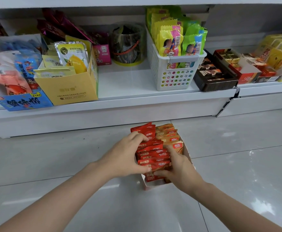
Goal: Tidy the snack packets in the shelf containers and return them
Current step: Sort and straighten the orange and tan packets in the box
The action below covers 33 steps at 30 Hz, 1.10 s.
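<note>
both hands, left hand point(126, 154) and right hand point(178, 168), clasp red packets point(152, 154) in white box point(155, 185) on near floor point(53, 156); best squeeze evenly, squaring the row beside orange packets point(167, 136) before lifting.

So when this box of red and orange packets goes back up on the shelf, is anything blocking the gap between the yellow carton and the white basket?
Nothing visible blocks it. The shelf is bare in front there; only a clear tub and a pink box stand at the back of that gap.
</note>
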Motion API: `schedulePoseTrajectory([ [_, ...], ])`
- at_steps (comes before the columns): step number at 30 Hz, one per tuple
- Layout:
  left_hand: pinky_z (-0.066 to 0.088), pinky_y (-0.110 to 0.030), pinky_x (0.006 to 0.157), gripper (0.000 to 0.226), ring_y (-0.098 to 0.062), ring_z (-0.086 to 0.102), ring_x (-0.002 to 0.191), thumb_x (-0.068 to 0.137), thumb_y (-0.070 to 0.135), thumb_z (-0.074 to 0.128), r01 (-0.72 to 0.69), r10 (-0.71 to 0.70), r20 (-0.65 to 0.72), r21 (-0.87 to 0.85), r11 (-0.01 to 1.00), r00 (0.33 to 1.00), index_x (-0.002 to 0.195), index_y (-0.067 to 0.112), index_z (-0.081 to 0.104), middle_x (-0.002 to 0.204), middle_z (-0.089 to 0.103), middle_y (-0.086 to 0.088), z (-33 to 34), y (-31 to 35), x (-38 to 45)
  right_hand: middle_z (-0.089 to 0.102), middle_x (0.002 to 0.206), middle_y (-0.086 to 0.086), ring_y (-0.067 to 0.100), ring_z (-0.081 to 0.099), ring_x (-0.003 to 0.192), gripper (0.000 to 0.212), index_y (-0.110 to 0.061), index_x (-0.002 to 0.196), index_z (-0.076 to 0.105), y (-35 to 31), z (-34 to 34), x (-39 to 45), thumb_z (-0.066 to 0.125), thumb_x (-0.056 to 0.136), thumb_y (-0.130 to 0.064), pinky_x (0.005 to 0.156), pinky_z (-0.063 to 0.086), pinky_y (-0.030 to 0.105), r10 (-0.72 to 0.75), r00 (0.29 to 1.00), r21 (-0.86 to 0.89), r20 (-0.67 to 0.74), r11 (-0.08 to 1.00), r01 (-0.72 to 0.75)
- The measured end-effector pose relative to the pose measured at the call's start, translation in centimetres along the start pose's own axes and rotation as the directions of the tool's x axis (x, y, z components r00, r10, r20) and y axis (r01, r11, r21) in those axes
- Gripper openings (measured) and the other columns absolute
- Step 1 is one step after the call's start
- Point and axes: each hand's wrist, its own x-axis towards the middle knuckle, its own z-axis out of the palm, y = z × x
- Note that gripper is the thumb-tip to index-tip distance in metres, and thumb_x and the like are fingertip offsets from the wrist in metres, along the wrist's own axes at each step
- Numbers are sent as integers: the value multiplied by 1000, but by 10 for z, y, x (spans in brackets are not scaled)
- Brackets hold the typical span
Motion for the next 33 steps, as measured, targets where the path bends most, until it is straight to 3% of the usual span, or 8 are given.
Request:
schedulePoseTrajectory([
  [5, 37, -25, 108, 84, -8, 38, 128, 78, 64, 67, -156, 157, 23, 313, 937, 987, 147, 23, 40, 135, 47, 10, 8, -3, 1, 62, 117, -20, -5, 50, 115, 78, -27, 138, 44, 6, 3, -2, 83, 73, -47, 78, 26, -12, 66, 997, -92, 48, 994, -62],
  [11, 47, -26, 97, 86, -6, 32, 114, 81, 68, 63, -114, 111, 29, 275, 955, 993, 148, 20, 39, 121, 29, 9, 10, -8, -2, 55, 92, -33, -14, 57, 84, 63, -32, 122, 61, 4, -9, 3, 91, 67, -35, 74, 41, -2, 133, 990, -45, 52, 990, -131],
  [15, 45, -28, 103, 88, -6, 28, 118, 88, 69, 51, -89, 64, 92, 294, 952, 994, 155, 17, 28, 122, 23, 8, 9, -10, 1, 67, 120, -9, 11, 64, 113, 48, -23, 128, 60, 6, -2, 5, 78, 84, -16, 94, 47, 16, 196, 975, -60, 102, 980, -190],
  [18, 41, -27, 109, 82, -7, 25, 130, 96, 59, 46, -75, 46, 100, 316, 946, 994, 159, 17, 14, 137, 20, 8, 12, -11, 0, 69, 120, -8, 12, 66, 111, 47, -24, 126, 62, 1, -5, 9, 79, 83, -15, 96, 51, 22, 239, 960, 5, 148, 970, -242],
  [24, 33, -31, 117, 54, -13, 20, 145, 104, 35, 43, -137, 152, -31, 294, 946, 988, 155, 21, 33, 160, 20, 2, 24, -25, -16, 68, 102, -21, 1, 69, 96, 36, -33, 118, 65, -7, -8, 1, 77, 84, -37, 76, 52, 7, 170, 981, 90, 97, 980, -178],
  [28, 33, -32, 118, 48, -12, 23, 146, 104, 24, 46, -109, 117, -32, 196, 975, 993, 152, 21, 39, 161, 23, 4, 14, -31, 2, 71, 105, -12, -1, 62, 87, 28, -22, 115, 70, -13, 8, 14, 70, 91, -37, 65, 42, -2, 195, 981, 76, 5, 978, -195],
  [31, 32, -13, 110, 45, -6, 32, 139, 100, 24, 56, -40, 34, -177, -31, 999, 984, 145, 26, 49, 154, 30, 10, 10, -34, 6, 71, 110, -7, -4, 55, 79, 34, -18, 117, 68, -15, 14, 21, 69, 91, -39, 59, 41, -2, 218, 976, 66, -10, 974, -217],
  [33, 31, -3, 99, 52, -5, 37, 134, 96, 32, 61, 97, -171, -293, -251, 963, 941, 145, 29, 46, 147, 32, 12, 16, -35, 0, 71, 113, -6, -3, 56, 81, 36, -20, 119, 66, -13, 17, 21, 70, 90, -40, 58, 42, 0, 232, 973, 70, -10, 971, -230],
])
